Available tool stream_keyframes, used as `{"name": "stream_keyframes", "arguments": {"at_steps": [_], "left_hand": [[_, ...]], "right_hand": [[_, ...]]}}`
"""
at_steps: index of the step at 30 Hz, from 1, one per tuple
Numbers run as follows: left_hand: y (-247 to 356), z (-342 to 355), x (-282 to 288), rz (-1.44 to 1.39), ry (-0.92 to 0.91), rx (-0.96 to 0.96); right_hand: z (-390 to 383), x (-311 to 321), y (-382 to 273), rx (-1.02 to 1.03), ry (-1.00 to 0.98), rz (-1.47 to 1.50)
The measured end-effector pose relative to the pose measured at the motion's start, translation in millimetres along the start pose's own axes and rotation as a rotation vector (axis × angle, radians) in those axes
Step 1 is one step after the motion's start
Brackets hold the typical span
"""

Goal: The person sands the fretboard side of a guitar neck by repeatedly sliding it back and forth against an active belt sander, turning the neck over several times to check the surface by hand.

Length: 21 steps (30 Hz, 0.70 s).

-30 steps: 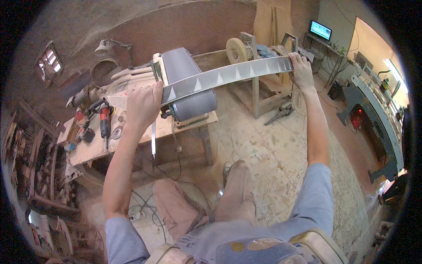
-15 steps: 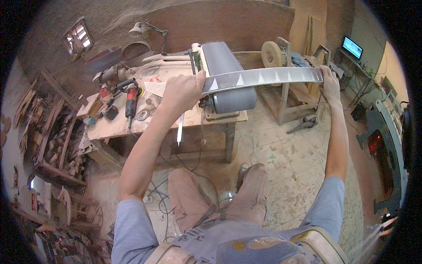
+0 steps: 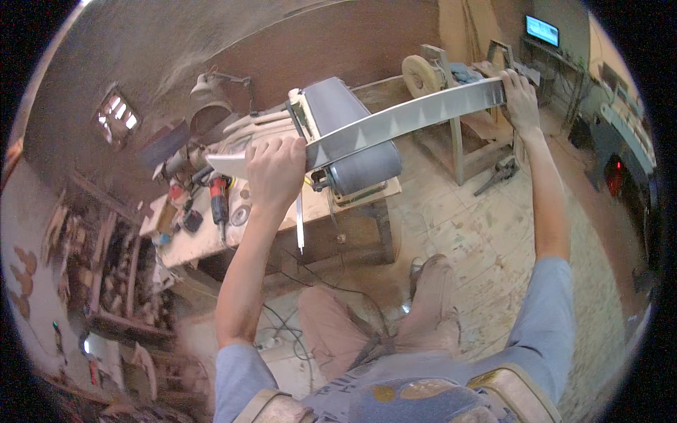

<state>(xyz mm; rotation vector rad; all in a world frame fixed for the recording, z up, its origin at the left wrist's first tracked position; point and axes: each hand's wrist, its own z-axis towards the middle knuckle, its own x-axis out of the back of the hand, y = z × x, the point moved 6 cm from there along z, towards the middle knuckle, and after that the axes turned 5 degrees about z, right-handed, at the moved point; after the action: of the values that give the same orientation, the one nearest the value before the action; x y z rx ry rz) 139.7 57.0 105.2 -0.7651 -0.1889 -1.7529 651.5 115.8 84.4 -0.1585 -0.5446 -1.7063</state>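
Observation:
Between my hands stretches a long, curved, flat grey strip (image 3: 405, 118) with pale triangles along its face; its left end tapers to a pale point. My left hand (image 3: 275, 170) is wrapped round it near that point. Round its far right end the fingers of my right hand (image 3: 520, 100) are closed. The strip is tilted, right end higher, and passes in front of a belt sander (image 3: 331, 106) with a wide grey belt. Below it shows the sander's near roller (image 3: 367, 168). Whether strip and belt touch, I cannot tell.
On the workbench (image 3: 282, 236), left of the sander, lie a red and black power tool (image 3: 219, 201) and a round disc (image 3: 240, 215). A desk lamp (image 3: 206, 88) stands behind. A wooden stand with a buffing wheel (image 3: 423, 74) is to the right. Cables (image 3: 300, 345) trail across the floor.
The strip has tilted, its right end rising and its left end dropping. Both hands still grip it. The whole view has turned, shifting the bench and room.

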Motion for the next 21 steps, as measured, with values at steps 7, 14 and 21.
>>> {"name": "stream_keyframes", "arguments": {"at_steps": [7,14,21], "left_hand": [[-27.1,-15.2,-23.6,-0.109,-0.555,-0.056],[-23.0,-12.6,-11.1,-0.125,-0.457,0.009],[-21.7,-16.6,23.4,0.023,-0.035,0.01]], "right_hand": [[11.7,12.8,-9.7,0.12,-0.275,0.36],[4.7,-6.3,-12.0,0.075,-0.154,0.31],[0.2,-1.1,-26.9,-0.01,0.009,0.038]]}}
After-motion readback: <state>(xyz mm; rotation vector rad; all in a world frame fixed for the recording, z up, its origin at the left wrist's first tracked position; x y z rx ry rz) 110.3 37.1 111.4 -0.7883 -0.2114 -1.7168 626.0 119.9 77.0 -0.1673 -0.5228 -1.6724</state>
